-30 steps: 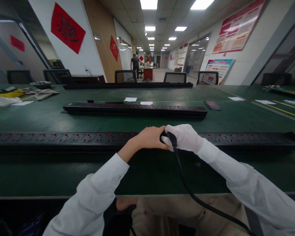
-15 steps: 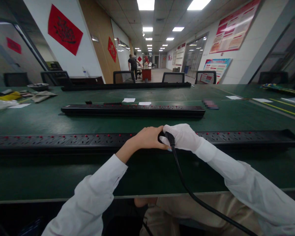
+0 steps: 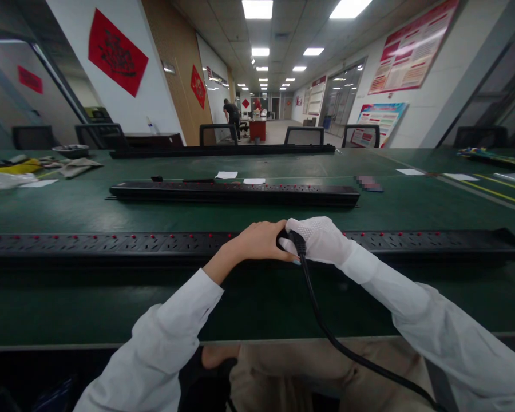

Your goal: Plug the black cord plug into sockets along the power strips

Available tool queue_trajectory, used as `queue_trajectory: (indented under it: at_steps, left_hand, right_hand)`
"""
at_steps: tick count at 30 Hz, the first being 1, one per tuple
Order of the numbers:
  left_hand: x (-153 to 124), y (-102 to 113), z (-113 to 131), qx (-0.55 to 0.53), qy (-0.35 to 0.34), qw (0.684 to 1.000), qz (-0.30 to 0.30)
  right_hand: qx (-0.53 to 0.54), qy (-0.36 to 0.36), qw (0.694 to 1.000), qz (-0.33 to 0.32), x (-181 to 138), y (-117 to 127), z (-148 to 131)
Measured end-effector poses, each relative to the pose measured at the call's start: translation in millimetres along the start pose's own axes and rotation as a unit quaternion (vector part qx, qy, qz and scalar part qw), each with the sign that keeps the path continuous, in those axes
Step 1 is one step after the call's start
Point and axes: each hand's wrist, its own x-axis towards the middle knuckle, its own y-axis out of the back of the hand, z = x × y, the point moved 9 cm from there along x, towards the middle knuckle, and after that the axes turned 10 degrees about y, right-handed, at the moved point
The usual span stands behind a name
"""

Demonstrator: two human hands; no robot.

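A long black power strip [image 3: 124, 243] with red switches or lights along its top lies across the table in front of me. At its middle, my bare left hand [image 3: 264, 243] curls around the left side of a black plug [image 3: 299, 242], thumb on the far side and fingers on the near side. My right hand [image 3: 317, 237], in a white mesh glove, is closed on the same plug from the right. A thick black cord [image 3: 321, 323] runs from it toward my lap. The hands hide the contact between plug and strip.
A shorter power strip [image 3: 236, 194] lies farther back, and long black pieces [image 3: 223, 151] lie near the far edge. Paper slips [image 3: 254, 181], a cloth [image 3: 79, 166] and a bowl [image 3: 71, 151] are on the green table [image 3: 175, 315]. A person [image 3: 232, 117] stands far off.
Both hands keep their hold on the plug with no clear movement. The view has shifted slightly, and my legs below the table edge have moved. The distant person leans forward more.
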Motion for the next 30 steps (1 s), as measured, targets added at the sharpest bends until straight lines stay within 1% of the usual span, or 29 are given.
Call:
queue_trajectory:
  at_steps: [7, 11, 17, 30]
  left_hand:
    - [-0.8, 0.2, 0.9, 0.0, 0.001, 1.0, -0.005]
    - [-0.7, -1.4, 0.9, -0.003, 0.001, 1.0, -0.013]
    - [0.5, 0.0, -1.3, 0.018, -0.001, 1.0, 0.011]
    - [-0.7, -0.4, 0.6, -0.009, 0.005, 1.0, -0.006]
  right_hand:
    - [0.007, 0.0, 1.0, -0.002, -0.5, 0.0, 0.8]
    - [0.002, 0.006, 1.0, 0.007, -0.7, -0.3, -0.2]
    - [-0.024, 0.003, 1.0, 0.019, -0.7, -0.1, 0.2]
    - [0.005, 0.011, 1.0, 0.011, -0.5, -0.2, -1.2]
